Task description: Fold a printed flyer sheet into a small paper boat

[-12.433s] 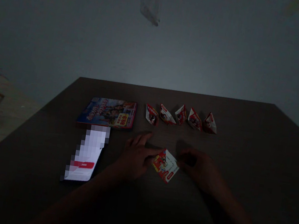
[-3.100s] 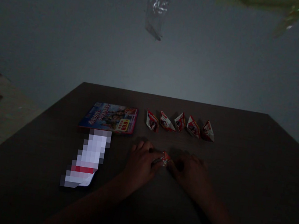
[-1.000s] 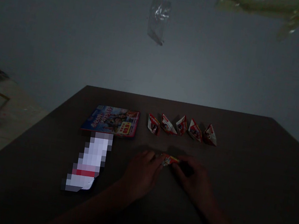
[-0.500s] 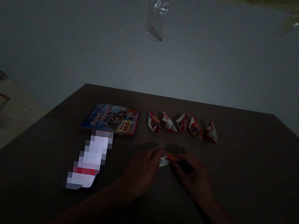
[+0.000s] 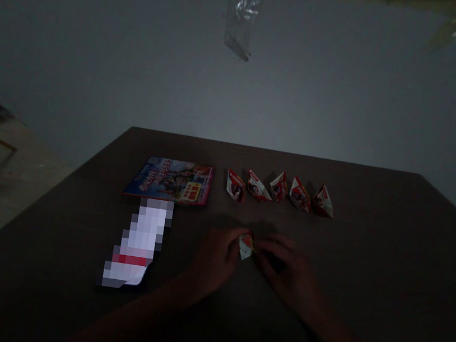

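Note:
A small piece of folded paper (image 5: pixel 245 247), white with red and yellow print, is between my hands just above the dark table. My left hand (image 5: pixel 216 257) pinches its left side between thumb and fingers. At its right edge, my right hand (image 5: pixel 286 267) has thumb and index finger closed on a yellowish corner. Dim light hides the finer folds. Beyond my hands stands a row of several folded red-and-white paper pieces, among them a leftmost one (image 5: pixel 235 186) and a rightmost one (image 5: pixel 324 201).
A blue and pink printed booklet (image 5: pixel 169 180) with a yellow price label lies left on the table (image 5: pixel 387 244). Nearer me is a phone (image 5: pixel 136 246) with a blurred bright screen. Clear tape (image 5: pixel 243 20) sticks to the grey wall behind.
The folded paper has turned and moved slightly left, now showing more of its white face and looking narrower. My right hand has shifted left with it.

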{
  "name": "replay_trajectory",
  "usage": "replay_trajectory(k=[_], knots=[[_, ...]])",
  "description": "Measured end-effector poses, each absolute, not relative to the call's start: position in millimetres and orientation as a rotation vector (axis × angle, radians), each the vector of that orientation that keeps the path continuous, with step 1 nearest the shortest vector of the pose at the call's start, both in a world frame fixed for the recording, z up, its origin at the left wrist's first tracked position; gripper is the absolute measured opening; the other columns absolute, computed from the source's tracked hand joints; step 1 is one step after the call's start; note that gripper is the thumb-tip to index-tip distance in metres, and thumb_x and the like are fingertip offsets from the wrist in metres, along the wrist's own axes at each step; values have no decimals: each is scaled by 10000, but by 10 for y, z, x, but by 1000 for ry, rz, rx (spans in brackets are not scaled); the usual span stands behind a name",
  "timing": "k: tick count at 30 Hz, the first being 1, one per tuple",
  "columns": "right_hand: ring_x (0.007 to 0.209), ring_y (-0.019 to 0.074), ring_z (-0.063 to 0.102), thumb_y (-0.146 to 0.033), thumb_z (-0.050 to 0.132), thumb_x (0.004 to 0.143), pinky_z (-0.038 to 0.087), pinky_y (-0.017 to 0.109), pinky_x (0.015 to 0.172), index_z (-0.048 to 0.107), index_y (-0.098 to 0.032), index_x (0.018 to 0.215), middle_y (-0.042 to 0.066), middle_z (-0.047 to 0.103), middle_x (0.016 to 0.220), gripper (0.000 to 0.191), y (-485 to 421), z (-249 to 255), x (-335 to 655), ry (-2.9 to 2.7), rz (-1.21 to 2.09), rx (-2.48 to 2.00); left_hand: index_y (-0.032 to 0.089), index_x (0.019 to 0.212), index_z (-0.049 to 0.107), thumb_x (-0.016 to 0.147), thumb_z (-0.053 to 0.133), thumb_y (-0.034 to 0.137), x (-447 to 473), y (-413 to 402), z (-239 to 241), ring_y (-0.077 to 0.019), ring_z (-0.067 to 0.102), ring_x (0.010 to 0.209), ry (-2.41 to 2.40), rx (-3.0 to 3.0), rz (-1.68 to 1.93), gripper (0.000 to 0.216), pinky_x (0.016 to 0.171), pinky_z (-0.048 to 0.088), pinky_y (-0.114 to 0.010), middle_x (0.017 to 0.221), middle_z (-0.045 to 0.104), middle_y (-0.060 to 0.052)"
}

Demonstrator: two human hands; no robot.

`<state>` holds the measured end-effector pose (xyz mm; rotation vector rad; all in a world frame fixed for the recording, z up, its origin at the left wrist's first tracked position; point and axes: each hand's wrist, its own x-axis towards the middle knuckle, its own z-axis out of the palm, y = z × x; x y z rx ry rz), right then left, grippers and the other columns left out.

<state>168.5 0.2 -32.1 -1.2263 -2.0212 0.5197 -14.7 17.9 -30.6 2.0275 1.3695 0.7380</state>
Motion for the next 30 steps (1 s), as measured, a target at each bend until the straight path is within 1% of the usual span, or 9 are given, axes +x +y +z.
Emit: replay_trajectory(k=[6, 10, 14, 18, 20, 22, 23, 27, 30], knots=[[1010, 221, 574, -169, 642, 760, 486, 369, 848, 615, -244, 1052, 73, 611, 1071, 303, -31, -287, 1655, -2071, 515, -1181, 206, 1110, 637, 893, 410, 185, -124, 175, -257, -163, 623, 1003, 1258, 1637, 897, 315, 892, 475, -307, 1102, 680, -13], [972, 223, 596, -230, 672, 764, 505, 367, 812, 610, -220, 1008, 88, 625, 1041, 252, -17, -301, 1661, -2008, 493, -1152, 180, 1117, 635, 883, 453, 234, -112, 140, -225, -185, 638, 945, 1200, 1509, 909, 301, 815, 493, -301, 1082, 684, -45], [913, 207, 622, -219, 635, 800, 517, 337, 775, 635, -212, 1023, 87, 646, 992, 223, -23, -273, 1673, -1904, 544, -1145, 186, 1148, 605, 856, 534, 263, -116, 117, -233, -183, 612, 970, 1121, 1511, 973, 310, 834, 464, -289, 1098, 665, -54], [867, 193, 643, -240, 615, 819, 514, 307, 751, 689, -218, 960, 68, 686, 950, 161, -50, -205, 1689, -1710, 705, -1197, 196, 1155, 578, 825, 600, 289, -141, 134, -209, -146, 580, 788, 1235, 1613, 1035, 343, 706, 447, -248, 875, 640, -14], [847, 192, 650, -281, 633, 809, 509, 297, 742, 707, -217, 920, 57, 706, 923, 149, -59, -182, 1701, -1564, 886, -1232, 195, 1097, 607, 813, 618, 295, -153, 146, -183, -135, 537, 749, 1265, 1721, 1049, 301, 673, 418, -239, 844, 593, -6], [822, 190, 654, -317, 655, 791, 504, 289, 730, 717, -206, 895, 53, 721, 895, 165, -60, -173, 1715, -1402, 1093, -1248, 188, 982, 644, 855, 565, 302, -158, 150, -161, -131, 525, 770, 1211, 1790, 1025, 188, 680, 402, -237, 868, 574, -13], [813, 188, 654, -330, 664, 783, 501, 285, 728, 720, -199, 891, 53, 726, 889, 179, -58, -172, 1721, -1328, 1184, -1248, 180, 928, 650, 874, 537, 318, -157, 148, -154, -127, 521, 754, 1172, 1797, 996, 186, 662, 394, -233, 843, 563, -10], [805, 176, 640, -340, 697, 756, 480, 272, 734, 731, -182, 875, 60, 729, 886, 200, -51, -192, 1732, -1160, 1390, -1223, 149, 753, 607, 913, 465, 345, -143, 124, -153, -114, 504, 679, 1115, 1788, 935, 289, 624, 371, -230, 731, 527, 3], [776, 169, 630, -336, 721, 735, 471, 276, 731, 733, -181, 809, 51, 721, 823, 172, -50, -220, 1724, -1093, 1461, -1168, 144, 713, 593, 912, 455, 353, -125, 104, -149, -110, 495, 631, 1168, 1766, 935, 319, 588, 357, -227, 680, 520, 10]])
